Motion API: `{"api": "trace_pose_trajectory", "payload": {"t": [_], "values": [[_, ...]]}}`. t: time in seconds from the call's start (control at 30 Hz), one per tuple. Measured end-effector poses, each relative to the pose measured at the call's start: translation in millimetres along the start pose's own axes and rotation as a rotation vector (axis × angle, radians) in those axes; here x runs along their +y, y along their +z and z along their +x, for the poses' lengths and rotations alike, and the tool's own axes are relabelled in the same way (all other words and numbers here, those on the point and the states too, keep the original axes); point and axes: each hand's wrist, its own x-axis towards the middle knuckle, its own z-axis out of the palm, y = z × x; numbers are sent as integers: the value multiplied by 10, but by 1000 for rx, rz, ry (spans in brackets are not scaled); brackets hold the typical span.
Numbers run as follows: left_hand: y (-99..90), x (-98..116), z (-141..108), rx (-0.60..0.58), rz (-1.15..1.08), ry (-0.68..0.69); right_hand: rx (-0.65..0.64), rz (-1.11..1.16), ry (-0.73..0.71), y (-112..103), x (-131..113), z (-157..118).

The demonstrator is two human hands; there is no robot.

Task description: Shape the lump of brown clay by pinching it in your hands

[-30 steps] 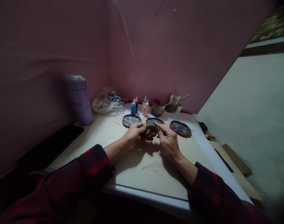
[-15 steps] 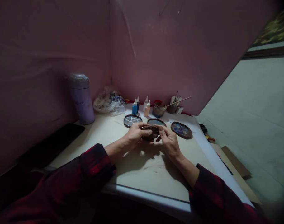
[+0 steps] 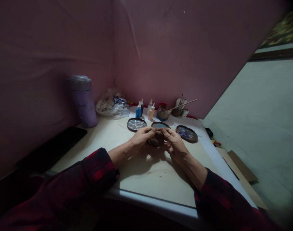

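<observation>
Between my two hands is a lump of dark brown clay (image 3: 156, 140), held above the table (image 3: 146, 183). My left hand (image 3: 143, 138) grips its left side, thumb on the upper edge. My right hand (image 3: 174, 142) pinches the upper right rim with thumb and fingertips. The fingers partly hide the clay's shape. Just beyond my hands lie three flat, brown-rimmed clay pieces: a blue one with white lines (image 3: 136, 124), a blue-grey one (image 3: 161, 124) partly hidden by my fingers, and a blue and purple one (image 3: 186, 133) on the right.
Small paint bottles (image 3: 151, 112) stand behind the pieces, beside a cup with a brush (image 3: 163, 114) and a holder of pens or tools (image 3: 181, 107). A crumpled plastic bag (image 3: 112, 106), a purple flask (image 3: 84, 102) and a dark flat object (image 3: 53, 149) are on the left.
My left thumb has moved up from the clay's face to its upper edge. My right hand has shifted slightly, and the clay has turned a little between the hands.
</observation>
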Motion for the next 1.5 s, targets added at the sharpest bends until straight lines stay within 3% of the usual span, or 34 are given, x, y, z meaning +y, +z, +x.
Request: {"api": "trace_pose_trajectory", "payload": {"t": [0.33,0.67,0.83,0.97,1.2,1.5], "values": [[-62,-69,19,109,95,-3,-118,10,71,41,-19,-37],[-56,-51,8,112,107,-48,-72,-226,-139,42,87,-19],[5,49,-32,56,-32,-21,7,-272,-251,24,80,10],[25,101,-47,26,-103,-23,52,-163,-232,-4,103,27],[25,87,-5,112,-58,-17,-13,-191,-139,17,94,-33],[15,128,-36,60,31,39,-51,-274,-258,-6,141,14]]}}
